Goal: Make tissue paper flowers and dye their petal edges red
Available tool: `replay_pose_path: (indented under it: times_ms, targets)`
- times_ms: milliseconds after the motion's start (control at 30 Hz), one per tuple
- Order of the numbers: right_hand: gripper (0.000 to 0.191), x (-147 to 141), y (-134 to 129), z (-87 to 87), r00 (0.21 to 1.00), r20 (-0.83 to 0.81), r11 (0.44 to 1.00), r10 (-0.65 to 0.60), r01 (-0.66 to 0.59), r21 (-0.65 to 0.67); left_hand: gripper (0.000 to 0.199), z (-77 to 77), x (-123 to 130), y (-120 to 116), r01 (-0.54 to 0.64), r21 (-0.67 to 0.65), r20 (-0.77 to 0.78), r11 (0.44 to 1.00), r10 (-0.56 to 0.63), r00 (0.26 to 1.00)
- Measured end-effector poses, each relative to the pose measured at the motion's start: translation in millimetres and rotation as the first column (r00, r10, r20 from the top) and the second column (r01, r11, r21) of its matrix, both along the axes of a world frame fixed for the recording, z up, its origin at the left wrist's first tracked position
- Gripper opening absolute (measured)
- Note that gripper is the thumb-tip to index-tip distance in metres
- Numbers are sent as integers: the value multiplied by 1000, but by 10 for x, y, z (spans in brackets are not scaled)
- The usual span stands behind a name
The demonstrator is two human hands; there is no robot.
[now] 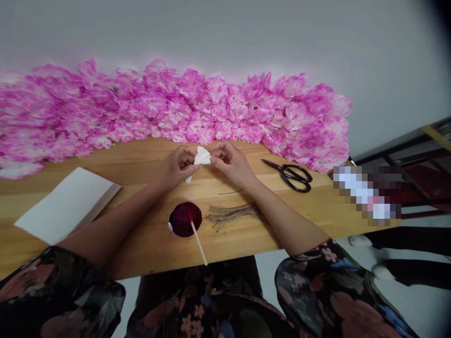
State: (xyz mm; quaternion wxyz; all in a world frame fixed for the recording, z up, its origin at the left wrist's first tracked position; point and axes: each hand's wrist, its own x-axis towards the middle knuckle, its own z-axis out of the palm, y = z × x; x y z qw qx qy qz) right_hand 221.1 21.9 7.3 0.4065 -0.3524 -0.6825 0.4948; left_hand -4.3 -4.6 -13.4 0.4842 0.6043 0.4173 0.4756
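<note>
A small pleated piece of white paper (202, 156) is held up over the middle of the table. My left hand (179, 164) pinches its left side, and a bit of white shows below those fingers. On its right edge, the thumb and fingers of my right hand (230, 162) are closed. Nearer me sits a bowl of dark red liquid (181, 219) with a thin wooden stick (199, 244) leaning out of it. A bundle of thin brown twigs (229, 214) lies beside the bowl, partly hidden under my right forearm.
Black-handled scissors (296, 177) lie to the right. A stack of white paper (70, 202) rests at the left. Pink and white paper flowers (211, 105) are piled along the back of the wooden table (141, 162). Another person's legs (412, 239) show at the right.
</note>
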Motion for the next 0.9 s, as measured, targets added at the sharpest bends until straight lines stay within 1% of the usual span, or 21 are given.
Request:
replay_pose_path:
  times_ms: [100,200,267,333,400,467,567,667,833,900]
  targets:
    - [21,40,9,26,999,48,999,-2,-1,47,35,-50,-20,20,-54,27,-14,998,55,998]
    - [16,101,13,84,987,149,977,-64,32,209,28,-91,-33,23,-123,69,-24,990,125,992]
    - [13,136,11,114,968,222,931,-113,25,364,24,-91,-32,4,-171,120,-69,978,180,981]
    - [15,158,9,123,950,274,862,-148,-12,508,21,-62,-26,-31,-196,182,-154,964,225,962]
    - [19,164,8,110,934,313,798,-174,-52,600,19,-16,-18,-71,-189,229,-247,955,244,938]
    - [22,161,10,89,914,356,766,-194,-85,637,17,29,-10,-102,-173,261,-317,950,254,914]
    - [22,150,17,65,883,416,751,-215,-122,649,16,64,0,-117,-158,298,-378,941,269,886]
    - [21,142,18,59,857,457,731,-239,-150,666,16,71,5,-112,-151,302,-400,941,269,876]
    - [20,127,8,48,842,453,667,-293,-159,728,16,92,8,-124,-151,275,-411,950,258,874]
    - [22,122,9,46,837,462,661,-293,-172,730,16,102,11,-133,-162,262,-417,951,263,870]
